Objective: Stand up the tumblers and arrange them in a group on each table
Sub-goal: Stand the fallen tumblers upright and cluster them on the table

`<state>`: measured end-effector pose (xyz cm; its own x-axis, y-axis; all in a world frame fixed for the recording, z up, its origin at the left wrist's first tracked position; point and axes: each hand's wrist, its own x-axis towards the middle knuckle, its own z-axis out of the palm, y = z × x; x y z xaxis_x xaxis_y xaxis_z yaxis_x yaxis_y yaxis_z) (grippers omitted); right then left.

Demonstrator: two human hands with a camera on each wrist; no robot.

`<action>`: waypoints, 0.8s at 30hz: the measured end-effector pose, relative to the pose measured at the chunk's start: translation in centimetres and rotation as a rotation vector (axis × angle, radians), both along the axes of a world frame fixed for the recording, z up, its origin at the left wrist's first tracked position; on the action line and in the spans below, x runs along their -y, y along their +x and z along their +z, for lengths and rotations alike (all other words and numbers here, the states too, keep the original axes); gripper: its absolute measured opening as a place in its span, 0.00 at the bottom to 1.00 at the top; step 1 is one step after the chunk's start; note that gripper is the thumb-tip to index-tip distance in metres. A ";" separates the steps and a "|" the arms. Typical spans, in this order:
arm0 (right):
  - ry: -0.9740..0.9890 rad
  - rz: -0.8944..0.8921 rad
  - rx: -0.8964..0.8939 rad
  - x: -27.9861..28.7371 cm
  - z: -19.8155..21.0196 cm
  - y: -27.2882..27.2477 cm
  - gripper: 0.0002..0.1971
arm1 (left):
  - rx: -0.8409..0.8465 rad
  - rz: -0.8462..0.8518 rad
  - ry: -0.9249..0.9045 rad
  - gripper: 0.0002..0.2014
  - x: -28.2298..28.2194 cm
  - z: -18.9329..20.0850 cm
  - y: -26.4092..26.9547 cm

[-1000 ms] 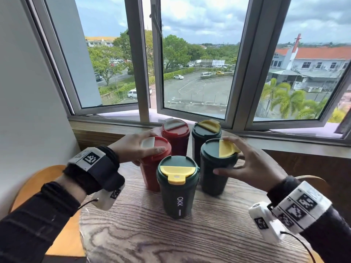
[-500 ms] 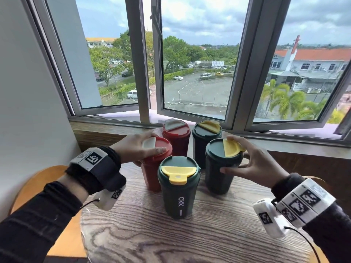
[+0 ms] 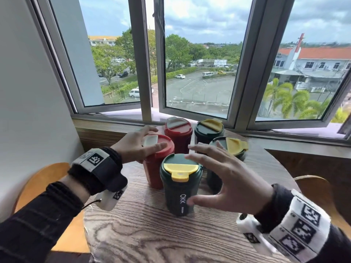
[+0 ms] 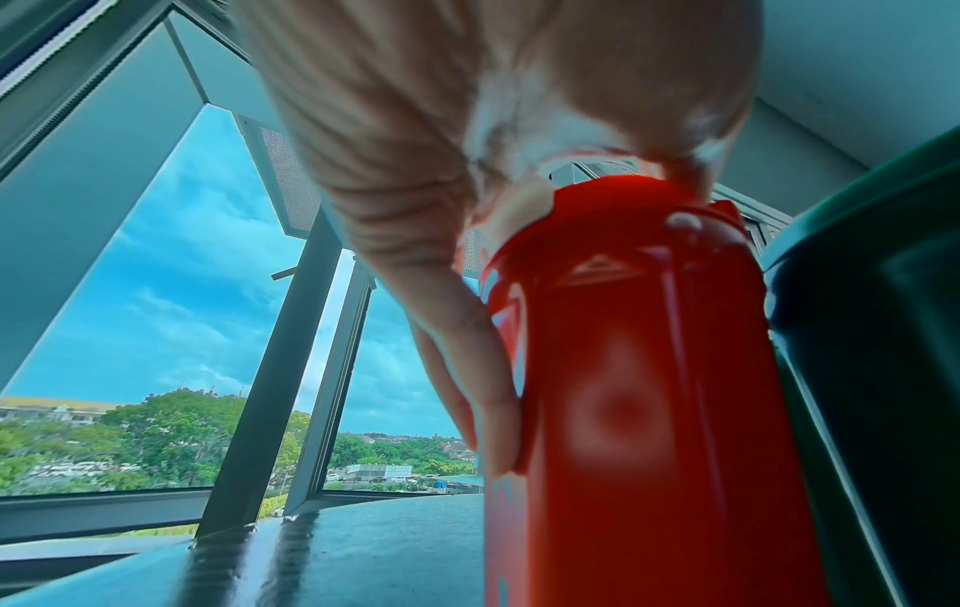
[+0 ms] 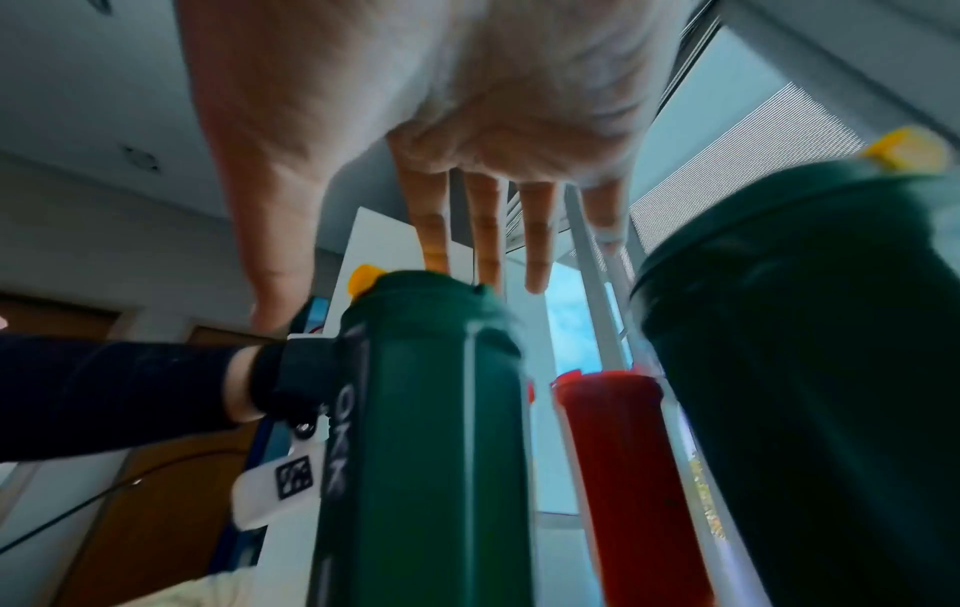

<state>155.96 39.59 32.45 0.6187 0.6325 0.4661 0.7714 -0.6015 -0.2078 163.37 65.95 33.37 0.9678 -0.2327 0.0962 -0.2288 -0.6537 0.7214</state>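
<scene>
Five tumblers stand upright in a cluster on the round wooden table (image 3: 171,234). My left hand (image 3: 152,139) grips the lid of the near red tumbler (image 3: 152,173); the left wrist view shows a finger (image 4: 493,410) down the side of that tumbler (image 4: 649,390). My right hand (image 3: 191,179) is spread open around the front green tumbler (image 3: 176,194), fingers (image 5: 483,230) straight over its yellow-flapped lid, thumb beside its body (image 5: 426,410). Behind stand the far red tumbler (image 3: 178,137), the far green tumbler (image 3: 209,131) and the right green tumbler (image 3: 233,149), partly hidden by my right hand.
An open window frame (image 3: 161,73) and wooden sill (image 3: 106,130) run just behind the tumblers. A grey wall (image 3: 28,92) closes the left side. Wooden chair seats sit at the left (image 3: 38,177) and right (image 3: 319,190) of the table.
My right hand let go of the right green tumbler and moved left and nearer, opening around the front green tumbler. The left hand stayed on the near red tumbler.
</scene>
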 end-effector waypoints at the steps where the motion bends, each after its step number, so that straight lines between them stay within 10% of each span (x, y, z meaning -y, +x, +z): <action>1: -0.008 0.008 0.004 -0.7 -0.6 0.0 0.40 | 0.022 -0.005 -0.016 0.44 -0.2 -0.2 -0.2; 24: 0.246 0.164 -0.029 2.5 -2.4 0.7 0.27 | 0.289 -0.017 -0.019 0.43 2.0 -1.4 -2.1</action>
<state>156.68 37.12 30.07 0.5327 0.5954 0.6015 0.8459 -0.3978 -0.3553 161.27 63.95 31.95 0.8956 -0.2438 0.3720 -0.4374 -0.6347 0.6370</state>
